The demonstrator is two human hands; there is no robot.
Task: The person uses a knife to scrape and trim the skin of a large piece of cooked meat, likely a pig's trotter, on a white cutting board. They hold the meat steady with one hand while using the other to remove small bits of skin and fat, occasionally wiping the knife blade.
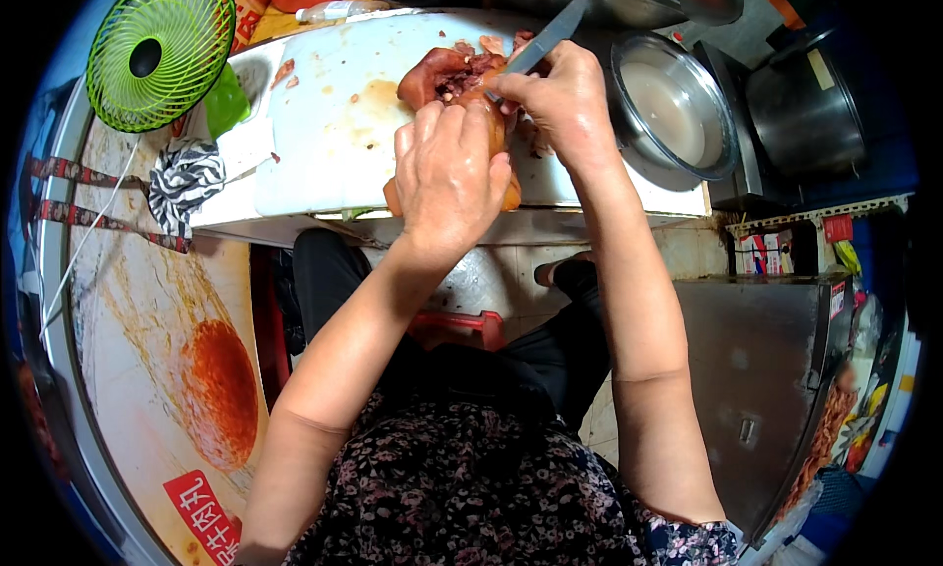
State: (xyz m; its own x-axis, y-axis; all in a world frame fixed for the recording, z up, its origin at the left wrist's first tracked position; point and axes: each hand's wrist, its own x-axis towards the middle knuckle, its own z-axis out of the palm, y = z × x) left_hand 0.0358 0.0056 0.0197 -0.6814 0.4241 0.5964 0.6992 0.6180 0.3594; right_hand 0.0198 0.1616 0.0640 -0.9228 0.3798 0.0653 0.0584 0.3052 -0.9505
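Observation:
A large piece of reddish-brown meat with skin (426, 76) lies near the right end of a white cutting board (317, 124), its dark inner side facing up. My left hand (449, 164) presses on the near part of the meat with the fingers bent over it. In my right hand (563, 98) is a knife, its steel blade (551, 39) pointing up and away to the right. The fingers of that hand are at the meat's right edge, and the handle is mostly hidden by them. Small meat scraps (284, 72) lie on the board's far left.
A steel bowl of cloudy liquid (663, 113) stands right of the board, with a steel pot (807, 116) beyond it. On the left are a green fan (160, 54) and a striped cloth (186, 179). A plastic bottle (340, 10) lies behind the board.

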